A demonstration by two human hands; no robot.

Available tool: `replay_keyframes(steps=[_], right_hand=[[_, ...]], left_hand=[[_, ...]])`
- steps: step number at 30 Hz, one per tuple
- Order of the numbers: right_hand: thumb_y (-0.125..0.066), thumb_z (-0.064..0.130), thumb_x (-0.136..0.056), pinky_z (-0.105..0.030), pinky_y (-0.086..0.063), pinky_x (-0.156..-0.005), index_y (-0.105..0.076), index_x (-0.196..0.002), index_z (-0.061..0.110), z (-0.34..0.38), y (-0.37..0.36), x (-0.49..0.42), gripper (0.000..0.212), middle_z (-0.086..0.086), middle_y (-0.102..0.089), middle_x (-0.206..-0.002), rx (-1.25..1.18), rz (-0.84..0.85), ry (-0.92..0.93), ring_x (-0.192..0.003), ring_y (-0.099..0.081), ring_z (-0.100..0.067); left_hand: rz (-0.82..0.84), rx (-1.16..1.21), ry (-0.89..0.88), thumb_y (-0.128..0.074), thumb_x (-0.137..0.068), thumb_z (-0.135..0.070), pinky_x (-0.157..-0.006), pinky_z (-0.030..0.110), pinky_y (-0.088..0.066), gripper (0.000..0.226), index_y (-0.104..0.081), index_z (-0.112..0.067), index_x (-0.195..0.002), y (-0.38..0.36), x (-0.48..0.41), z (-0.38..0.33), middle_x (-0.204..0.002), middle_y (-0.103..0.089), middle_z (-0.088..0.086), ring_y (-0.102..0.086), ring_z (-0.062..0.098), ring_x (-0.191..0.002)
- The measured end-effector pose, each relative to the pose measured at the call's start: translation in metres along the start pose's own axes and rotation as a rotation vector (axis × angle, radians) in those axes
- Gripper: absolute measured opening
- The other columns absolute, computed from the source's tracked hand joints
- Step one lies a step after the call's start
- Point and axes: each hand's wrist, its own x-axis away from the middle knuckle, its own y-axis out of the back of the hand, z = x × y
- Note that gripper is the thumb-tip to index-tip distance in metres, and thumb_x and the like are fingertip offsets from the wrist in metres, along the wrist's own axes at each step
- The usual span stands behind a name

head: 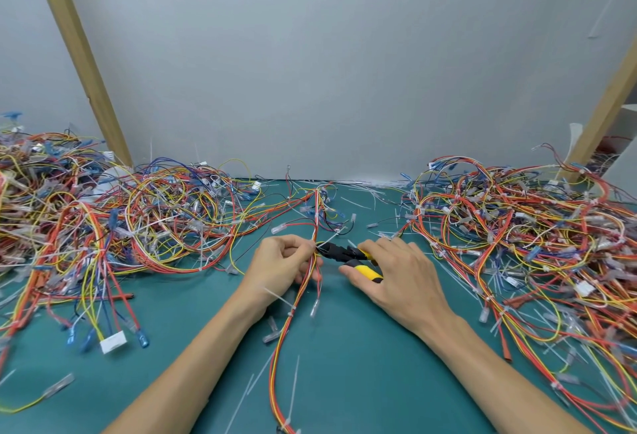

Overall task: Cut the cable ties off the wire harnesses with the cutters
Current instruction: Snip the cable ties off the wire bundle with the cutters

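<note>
Snipping a tie mid-harness

Left hand [281,261] pinches the harness [312,254] taut above the counter [193,313], presenting a tie. Right hand [396,270], fingers curled round the yellow handles, brings the cutters [339,251] nose against it. Uncut ties remain lower down.

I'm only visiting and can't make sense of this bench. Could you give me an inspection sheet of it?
Surface: teal mat, bare only in patches.
Job's things: one wire harness runs down the middle; yellow-and-black cutters, nose at that harness.
Clutter: loose cable ties on the mat; left harness pile; right harness pile.
Grips: left hand pinches the wire harness; right hand holds the cutters.
Cables: red, orange, yellow and blue wires; a white tie is on the held harness.
Surroundings: grey wall; slanted wooden posts on both sides.
</note>
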Motion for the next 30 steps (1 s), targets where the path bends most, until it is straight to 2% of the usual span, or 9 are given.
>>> replay_keyframes(steps=[14,20,24,30], right_hand=[[-0.038,0.071,-0.085,-0.027,-0.026,-0.057,-0.059,-0.080,0.027,0.0026,0.0038,-0.0011,0.048,0.008,-0.051,-0.061,-0.032,0.006,-0.009,-0.061,-0.053,-0.018],[-0.036,0.072,-0.085,-0.027,-0.027,-0.055,-0.057,-0.079,0.028,0.0016,0.0033,-0.0012,0.049,0.007,-0.050,-0.061,-0.033,0.022,-0.008,-0.060,-0.052,-0.018],[-0.026,0.076,-0.083,-0.030,-0.032,-0.054,-0.057,-0.084,0.029,0.0030,0.0024,-0.0008,0.057,0.006,-0.054,-0.065,-0.013,0.059,-0.039,-0.064,-0.055,-0.019],[-0.021,0.076,-0.084,-0.030,-0.031,-0.052,-0.058,-0.086,0.027,0.0076,0.0014,-0.0019,0.062,0.004,-0.057,-0.067,0.061,0.054,-0.095,-0.066,-0.060,-0.021]], left_hand=[[0.051,-0.012,-0.009,-0.052,-0.098,-0.014,-0.047,0.015,-0.042,0.023,-0.062,-0.004,-0.079,0.0032,0.0006,0.0002,-0.063,-0.070,0.002,-0.062,0.012,-0.051],[0.048,-0.009,-0.003,-0.053,-0.098,-0.015,-0.048,0.015,-0.042,0.022,-0.062,-0.003,-0.081,0.0035,0.0010,0.0001,-0.067,-0.071,0.004,-0.063,0.013,-0.053],[0.036,-0.021,-0.019,-0.053,-0.098,-0.015,-0.048,0.016,-0.042,0.022,-0.063,-0.002,-0.083,0.0017,0.0017,-0.0005,-0.064,-0.070,0.002,-0.063,0.013,-0.052],[-0.009,-0.024,-0.071,-0.052,-0.099,-0.016,-0.045,0.013,-0.041,0.020,-0.065,-0.010,-0.086,-0.0028,0.0035,-0.0001,-0.065,-0.071,-0.001,-0.065,0.011,-0.052]])
